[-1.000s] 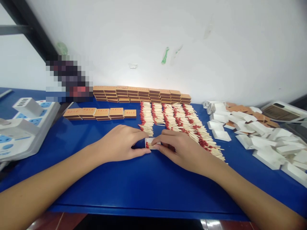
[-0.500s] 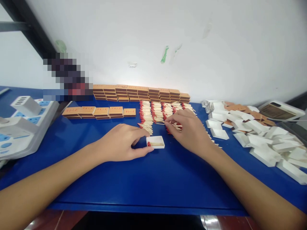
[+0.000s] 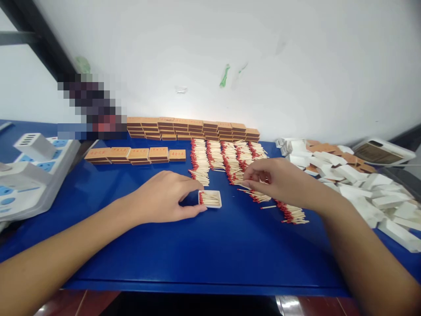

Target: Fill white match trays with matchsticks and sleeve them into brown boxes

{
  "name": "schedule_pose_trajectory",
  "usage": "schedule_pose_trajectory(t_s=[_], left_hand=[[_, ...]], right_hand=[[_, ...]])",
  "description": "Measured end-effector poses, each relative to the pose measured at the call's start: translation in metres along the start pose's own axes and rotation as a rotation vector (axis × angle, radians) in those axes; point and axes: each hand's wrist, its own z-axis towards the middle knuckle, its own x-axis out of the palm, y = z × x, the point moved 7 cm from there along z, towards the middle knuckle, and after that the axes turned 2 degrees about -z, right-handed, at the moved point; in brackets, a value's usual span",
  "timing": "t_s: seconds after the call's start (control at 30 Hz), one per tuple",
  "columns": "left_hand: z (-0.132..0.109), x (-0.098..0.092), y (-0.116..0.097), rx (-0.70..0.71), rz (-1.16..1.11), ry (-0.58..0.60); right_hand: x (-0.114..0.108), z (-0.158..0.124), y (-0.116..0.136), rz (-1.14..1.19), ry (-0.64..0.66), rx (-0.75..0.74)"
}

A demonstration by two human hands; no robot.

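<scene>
The small white tray (image 3: 213, 192) sits mid-table on the blue tabletop (image 3: 184, 250), holding matches (image 3: 210, 199) with their red heads left. The left hand (image 3: 166, 195) pinches its left end between thumb and finger. Farther right, the right hand (image 3: 279, 180) bends over loose match rows (image 3: 199, 158), fingertips bunched; I cannot tell whether they grip any. Orange matchboxes (image 3: 190, 125) line the far side.
</scene>
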Motion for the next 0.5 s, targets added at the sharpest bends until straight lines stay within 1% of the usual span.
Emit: schedule_pose_trajectory(t_s=[0.07, 0.13, 0.27, 0.4, 0.5], left_hand=[[0.000, -0.001, 0.001, -0.008, 0.020, -0.019], [0.001, -0.001, 0.002, -0.007, 0.037, -0.021], [0.000, 0.004, 0.003, -0.003, 0.039, 0.024], [0.000, 0.004, 0.005, 0.000, 0.054, 0.005], [-0.001, 0.004, 0.005, 0.001, 0.055, 0.011]], right_hand=[[0.003, -0.004, -0.001, 0.015, 0.107, 0.048], [0.005, -0.007, -0.001, 0.001, 0.158, 0.069], [0.004, -0.012, -0.001, 0.005, 0.186, 0.069], [-0.001, -0.018, -0.012, -0.028, 0.192, 0.103], [0.002, -0.020, -0.018, -0.022, 0.239, 0.121]])
